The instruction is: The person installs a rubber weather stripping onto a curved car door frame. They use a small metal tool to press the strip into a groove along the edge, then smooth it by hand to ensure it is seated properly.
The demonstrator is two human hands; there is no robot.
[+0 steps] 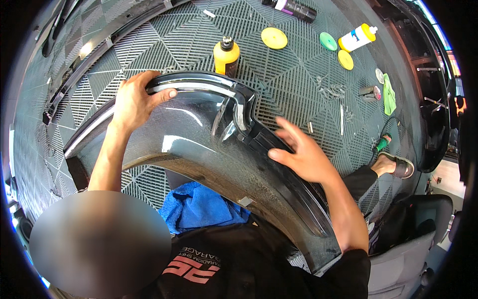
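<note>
A glossy black car fender (194, 124) with a curved wheel-arch cutout lies across my lap, its painted face dusty and streaked with reflections. My left hand (135, 99) grips the fender's far upper edge, thumb on the face and fingers curled over the rim. My right hand (303, 152) is at the fender's right edge with its fingers apart and slightly blurred. The thumb lies over the edge, and I cannot tell whether it touches. Below the arch a blue microfiber towel (201, 209) is bunched up against my black shirt.
On the grey slatted floor (179, 42) stands a yellow bottle (226, 57) just past the fender. Farther off lie yellow polishing pads (274, 38), a green pad (328, 41), a white-and-yellow bottle (357, 37), a dark bottle (294, 9) and a green cloth (389, 94). A grey seat (403, 259) is at right.
</note>
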